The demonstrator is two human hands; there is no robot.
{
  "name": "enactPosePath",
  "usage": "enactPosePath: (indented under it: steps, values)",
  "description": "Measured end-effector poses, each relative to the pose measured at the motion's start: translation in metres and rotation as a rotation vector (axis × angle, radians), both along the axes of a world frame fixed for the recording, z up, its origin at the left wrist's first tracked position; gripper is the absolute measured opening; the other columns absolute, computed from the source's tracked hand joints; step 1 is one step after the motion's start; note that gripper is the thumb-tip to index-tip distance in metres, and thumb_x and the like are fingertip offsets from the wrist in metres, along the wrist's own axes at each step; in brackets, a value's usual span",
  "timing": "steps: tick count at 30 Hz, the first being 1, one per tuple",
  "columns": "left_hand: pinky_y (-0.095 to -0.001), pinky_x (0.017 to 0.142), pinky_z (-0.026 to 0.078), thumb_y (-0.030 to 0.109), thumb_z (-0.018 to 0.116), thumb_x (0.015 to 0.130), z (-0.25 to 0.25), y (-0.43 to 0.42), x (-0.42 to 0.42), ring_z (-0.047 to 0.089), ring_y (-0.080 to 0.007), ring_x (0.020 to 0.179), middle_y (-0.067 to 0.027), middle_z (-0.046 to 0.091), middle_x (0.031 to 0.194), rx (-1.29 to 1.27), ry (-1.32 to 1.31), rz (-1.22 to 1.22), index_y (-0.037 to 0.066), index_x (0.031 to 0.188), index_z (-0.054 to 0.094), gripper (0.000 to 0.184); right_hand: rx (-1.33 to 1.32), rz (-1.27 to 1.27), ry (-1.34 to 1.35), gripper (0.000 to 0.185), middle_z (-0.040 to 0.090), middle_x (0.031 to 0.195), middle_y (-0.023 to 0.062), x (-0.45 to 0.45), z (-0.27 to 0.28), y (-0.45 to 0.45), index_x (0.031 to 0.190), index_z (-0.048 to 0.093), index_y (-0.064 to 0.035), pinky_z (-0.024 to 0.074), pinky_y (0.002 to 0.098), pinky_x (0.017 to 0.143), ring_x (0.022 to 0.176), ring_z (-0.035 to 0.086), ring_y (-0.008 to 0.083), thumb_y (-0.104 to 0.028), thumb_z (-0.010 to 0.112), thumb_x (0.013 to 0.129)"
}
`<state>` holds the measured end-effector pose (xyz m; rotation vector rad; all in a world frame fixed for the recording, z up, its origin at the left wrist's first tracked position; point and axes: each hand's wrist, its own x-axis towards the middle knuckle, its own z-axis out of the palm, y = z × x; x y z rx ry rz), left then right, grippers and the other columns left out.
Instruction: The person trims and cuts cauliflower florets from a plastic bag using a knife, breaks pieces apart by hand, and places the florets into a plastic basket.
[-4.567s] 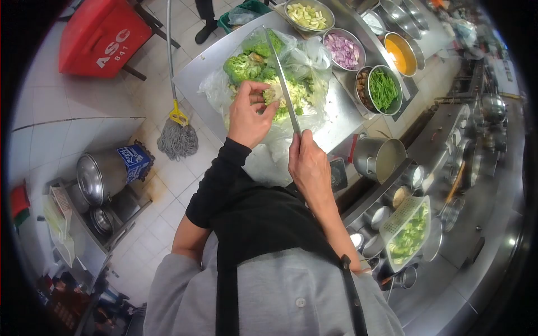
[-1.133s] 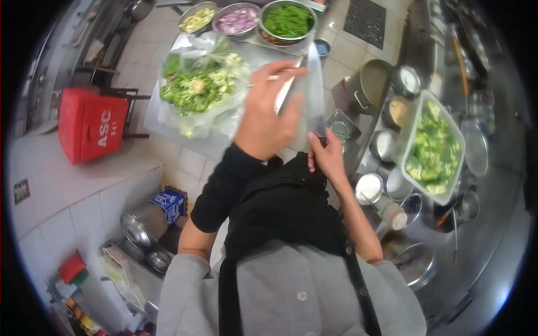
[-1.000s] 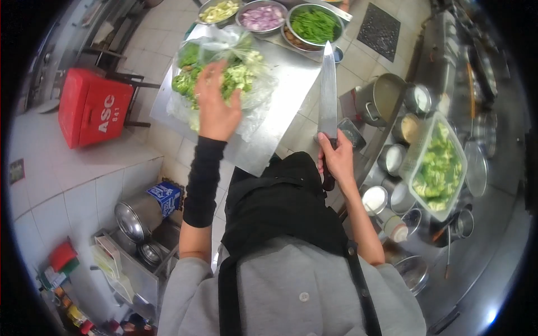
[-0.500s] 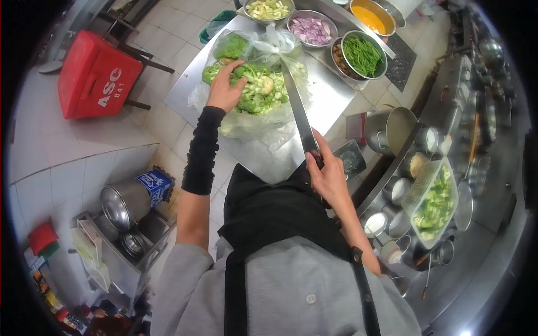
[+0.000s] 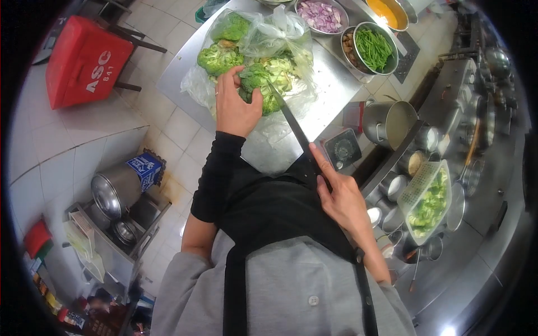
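Observation:
My left hand [image 5: 236, 107] curls its fingers and thumb round a piece of broccoli [image 5: 255, 77] over the clear plastic bag [image 5: 263, 147]. In my right hand [image 5: 339, 196] is a long knife [image 5: 292, 120], gripped by its handle. Its blade points away from me, and the tip comes close to the held broccoli. More green heads and pale cut pieces lie on the bag, which is spread on a metal table [image 5: 179, 73]. Beyond my left hand is another broccoli head [image 5: 218, 59].
Bowls of chopped purple onion [image 5: 319, 15] and cut green vegetable [image 5: 374, 49] stand at the table's far right. A basket of broccoli pieces [image 5: 428, 204] rests on the counter to the right. On the left is a red box [image 5: 84, 67]; a large pot [image 5: 386, 120] stands right of the table.
My left hand has come nearer and rightward, closing on a broccoli piece. The knife tip has dropped from beside the knotted bag towards that piece, and my right hand is lower.

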<state>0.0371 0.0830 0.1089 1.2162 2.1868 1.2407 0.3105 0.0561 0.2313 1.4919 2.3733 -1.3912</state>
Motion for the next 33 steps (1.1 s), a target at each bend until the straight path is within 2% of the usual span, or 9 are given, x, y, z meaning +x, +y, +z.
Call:
enactPosePath:
  steps: [7,12,15,18,19,22,25,29,33]
  values:
    - [-0.0456,0.1,0.05,0.005,0.072,0.082,-0.007,-0.008,0.003,0.06,-0.0354,0.11,-0.019,0.058,0.114,0.108,-0.009,-0.033,-0.002,0.123,0.057,0.045,-0.072,0.042,-0.08,0.081,0.066,0.074,0.0293,-0.001,0.026,0.017,0.171,0.035,-0.0277,0.0527,0.0585,0.08,0.073,0.068,0.0491,-0.001,0.057,0.098]
    - [-0.0454,0.097,0.052,0.006,0.073,0.081,-0.013,-0.008,0.002,0.062,-0.0369,0.109,-0.0199,0.059,0.115,0.118,0.06,-0.029,-0.003,0.121,0.058,0.044,-0.066,0.078,-0.012,0.08,0.066,0.075,0.0305,-0.014,0.016,0.026,0.171,0.034,-0.0212,0.0521,0.0593,0.081,0.074,0.067,0.051,0.001,0.054,0.097]
    - [-0.042,0.097,0.055,0.005,0.075,0.082,-0.029,-0.002,-0.017,0.065,-0.0329,0.109,-0.0184,0.062,0.117,0.087,0.014,-0.016,-0.003,0.123,0.058,0.045,-0.009,0.11,-0.004,0.08,0.065,0.075,0.0312,-0.035,-0.01,0.04,0.171,0.035,-0.0197,0.0518,0.059,0.08,0.074,0.067,0.0513,0.001,0.054,0.096]
    - [-0.0373,0.099,0.057,0.002,0.076,0.085,-0.025,0.011,-0.031,0.068,-0.0264,0.112,-0.0163,0.065,0.12,0.172,-0.337,0.027,-0.003,0.127,0.058,0.046,-0.033,0.09,-0.006,0.081,0.065,0.074,0.0313,-0.034,-0.003,0.055,0.171,0.036,-0.0206,0.0521,0.0585,0.079,0.075,0.067,0.0508,0.002,0.055,0.095]
    - [-0.0338,0.101,0.057,0.0,0.076,0.091,-0.014,0.011,-0.037,0.067,-0.0215,0.116,-0.0138,0.065,0.123,0.177,-0.378,0.012,-0.001,0.132,0.058,0.045,-0.068,0.078,-0.005,0.081,0.064,0.073,0.0312,-0.029,0.003,0.058,0.171,0.036,-0.0211,0.0523,0.0584,0.079,0.075,0.068,0.0506,0.002,0.056,0.095]
    - [-0.0356,0.102,0.055,-0.001,0.076,0.096,-0.004,0.011,-0.048,0.065,-0.0206,0.116,-0.0115,0.065,0.122,0.264,-0.764,-0.004,-0.001,0.135,0.057,0.044,0.066,0.028,0.023,0.081,0.068,0.08,0.0305,-0.009,0.017,0.046,0.17,0.038,-0.0242,0.0531,0.058,0.077,0.076,0.068,0.0496,0.003,0.057,0.095]
    - [-0.0362,0.105,0.053,0.005,0.075,0.102,0.006,0.0,-0.05,0.064,-0.0191,0.115,-0.0105,0.065,0.123,0.28,-1.084,-0.041,-0.003,0.136,0.056,0.04,0.355,0.03,0.105,0.078,0.069,0.087,0.0217,0.008,-0.005,0.034,0.166,0.047,-0.0311,0.056,0.0522,0.068,0.07,0.068,0.0406,0.0,0.063,0.097]
    - [-0.0362,0.104,0.052,0.015,0.07,0.108,0.02,-0.007,-0.042,0.064,-0.0186,0.112,-0.0095,0.065,0.125,0.279,-1.276,-0.113,-0.003,0.136,0.056,0.036,0.528,0.076,-0.018,0.082,0.062,0.09,0.013,0.017,-0.016,0.016,0.163,0.051,-0.0374,0.058,0.047,0.06,0.067,0.069,0.0326,-0.001,0.07,0.092]
    - [-0.036,0.099,0.054,0.02,0.067,0.11,0.022,-0.007,-0.036,0.064,-0.0184,0.107,-0.0076,0.067,0.124,0.235,-1.407,-0.077,0.0,0.133,0.061,0.031,0.579,0.115,-0.083,0.087,0.058,0.098,0.0105,0.029,-0.025,-0.005,0.161,0.055,-0.0398,0.0588,0.0448,0.059,0.07,0.068,0.0296,0.002,0.074,0.086]
